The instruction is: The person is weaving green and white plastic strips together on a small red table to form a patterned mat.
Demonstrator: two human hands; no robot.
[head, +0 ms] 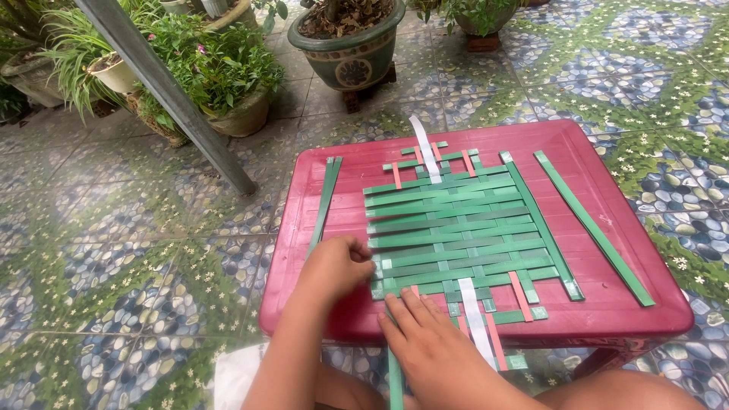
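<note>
**A:** Head view looks down on a red plastic table with a woven mat of green strips lying flat on it. Which hand is closer to the work?

**B:** Both are at the mat's near left corner. The left hand is curled, fingertips pinching or pressing the left edge of the weave; whether it truly grips a strip end, I cannot tell. The right hand lies flat and spread, fingers pressing down on the near edge.

**A:** And the strip being handled?

**B:** A green vertical strip runs from under the right hand's fingers toward the person, past the table's near edge. Its long axis points straight away from the body, into the weave, crossing the horizontal strips. It sits between the two hands, touching the right one.

**A:** So the mat lies ahead of and to the right of the hands?

**B:** Yes, most of it spreads away to the right. A white strip and a few orange strips run in the same direction just beside the right hand.

**A:** Anything loose?

**B:** A spare green strip lies left of the mat, another long green strip lies on the right, apart from the weave. Potted plants stand on the tiled floor beyond
</note>
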